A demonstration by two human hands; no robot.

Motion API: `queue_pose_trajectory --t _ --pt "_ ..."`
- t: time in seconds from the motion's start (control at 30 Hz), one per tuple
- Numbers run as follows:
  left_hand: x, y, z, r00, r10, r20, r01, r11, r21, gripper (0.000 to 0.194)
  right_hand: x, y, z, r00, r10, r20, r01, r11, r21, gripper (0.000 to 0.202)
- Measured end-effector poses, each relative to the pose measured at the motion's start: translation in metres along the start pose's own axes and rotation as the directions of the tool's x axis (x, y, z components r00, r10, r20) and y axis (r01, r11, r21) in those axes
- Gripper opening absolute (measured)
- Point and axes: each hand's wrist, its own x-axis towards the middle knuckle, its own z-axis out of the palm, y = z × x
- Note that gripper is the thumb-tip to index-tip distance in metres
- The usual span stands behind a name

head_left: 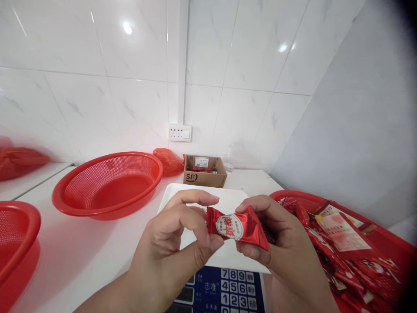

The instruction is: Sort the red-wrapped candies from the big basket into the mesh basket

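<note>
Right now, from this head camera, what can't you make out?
All in the head view:
Red packet: its far side, turned away from the camera.
Scale readouts: partly behind the left hand, cut off at the bottom edge.
White tray: partly behind the hands and packet.
Cardboard box: contents too small, partly behind its front wall.
Leftmost red basket: cut off by the left edge.

Between the left hand point(169, 239) and right hand point(280, 239), the held packet point(231, 226), above the scale point(224, 256)! Far behind that, the box point(208, 179); left of it, the bag point(168, 161), then the far basket point(114, 169); nearer left, the near basket point(19, 256)! Over right, loose packets point(345, 269) in the right basket point(394, 250).
</note>
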Motion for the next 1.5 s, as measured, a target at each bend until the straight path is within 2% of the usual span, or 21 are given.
queue_pose_trajectory --t 0.1,0.17,0.23,0.3,0.4,0.47,0.5,0.53,0.6,0.67,0.7,0.77,0.83,0.9,1.03,1.13,1.23,1.33,1.5 --pt "0.000 0.001 -0.001 0.999 -0.008 -0.049 0.008 1.000 0.001 0.019 0.002 -0.003 -0.010 0.996 0.081 0.020 -0.076 0.980 -0.182 0.029" --pt "0.002 0.001 -0.002 0.997 -0.003 -0.072 0.004 1.000 0.012 0.018 0.005 -0.006 -0.017 0.988 0.154 0.017 -0.133 0.900 -0.414 0.021" --pt "0.003 0.001 -0.003 0.997 0.004 -0.073 -0.002 1.000 0.025 0.017 0.009 -0.006 -0.021 0.976 0.216 0.000 -0.169 0.763 -0.624 0.010" --pt "0.004 0.001 -0.003 0.998 0.012 -0.066 -0.009 0.999 0.036 0.018 0.013 -0.001 -0.024 0.962 0.274 -0.018 -0.182 0.585 -0.791 0.005" --pt "0.004 0.000 -0.003 0.999 -0.015 -0.049 0.016 1.000 0.015 0.020 0.019 0.009 -0.027 0.941 0.334 -0.052 -0.161 0.308 -0.938 0.017" --pt "0.004 -0.001 -0.004 0.998 -0.058 -0.029 0.057 0.998 -0.038 0.020 0.021 0.014 -0.029 0.935 0.346 -0.076 -0.160 0.221 -0.962 0.027" --pt "0.004 -0.001 -0.004 0.997 -0.079 -0.008 0.078 0.994 -0.071 0.019 0.022 0.015 -0.030 0.935 0.348 -0.077 -0.163 0.227 -0.960 0.032" --pt "0.004 -0.002 -0.005 0.995 -0.096 0.017 0.098 0.990 -0.105 0.019 0.022 0.014 -0.030 0.937 0.343 -0.069 -0.169 0.270 -0.948 0.034" --pt "0.005 -0.004 -0.006 0.988 -0.127 0.085 0.140 0.976 -0.168 0.017 0.018 0.009 -0.028 0.950 0.312 -0.024 -0.174 0.462 -0.870 0.027" --pt "0.008 -0.005 -0.008 0.974 -0.165 0.155 0.197 0.955 -0.221 0.016 0.012 0.002 -0.022 0.966 0.248 0.073 -0.138 0.732 -0.667 0.008" --pt "0.009 -0.005 -0.009 0.964 -0.189 0.187 0.232 0.941 -0.245 0.015 0.007 -0.001 -0.018 0.974 0.191 0.122 -0.101 0.849 -0.519 0.005" --pt "0.012 -0.004 -0.010 0.940 -0.226 0.254 0.296 0.911 -0.286 0.016 -0.001 -0.005 -0.009 0.983 0.064 0.172 -0.024 0.974 -0.225 0.010" --pt "0.014 -0.004 -0.010 0.917 -0.253 0.307 0.348 0.885 -0.310 0.019 -0.008 -0.005 0.001 0.990 0.013 0.143 -0.007 0.999 -0.044 0.009" --pt "0.015 -0.004 -0.009 0.899 -0.277 0.338 0.387 0.864 -0.323 0.022 -0.013 -0.005 0.008 0.994 0.026 0.107 -0.028 0.999 0.023 0.010" --pt "0.016 -0.005 -0.008 0.877 -0.302 0.374 0.424 0.854 -0.303 0.024 -0.016 -0.005 0.015 0.991 0.014 0.131 -0.010 0.999 -0.031 0.007" --pt "0.016 -0.003 -0.008 0.873 -0.298 0.385 0.415 0.869 -0.269 0.023 -0.017 -0.007 0.017 0.988 -0.021 0.152 0.036 0.995 -0.095 0.007" --pt "0.015 -0.002 -0.007 0.871 -0.280 0.404 0.417 0.856 -0.307 0.025 -0.017 -0.008 0.018 0.987 -0.052 0.151 0.068 0.992 -0.107 0.006" --pt "0.015 -0.002 -0.007 0.867 -0.282 0.411 0.426 0.847 -0.317 0.027 -0.017 -0.009 0.018 0.987 -0.047 0.153 0.063 0.993 -0.101 0.005" --pt "0.014 -0.003 -0.007 0.867 -0.262 0.424 0.404 0.867 -0.290 0.029 -0.014 -0.009 0.014 0.971 -0.011 0.239 0.034 0.996 -0.089 0.006"
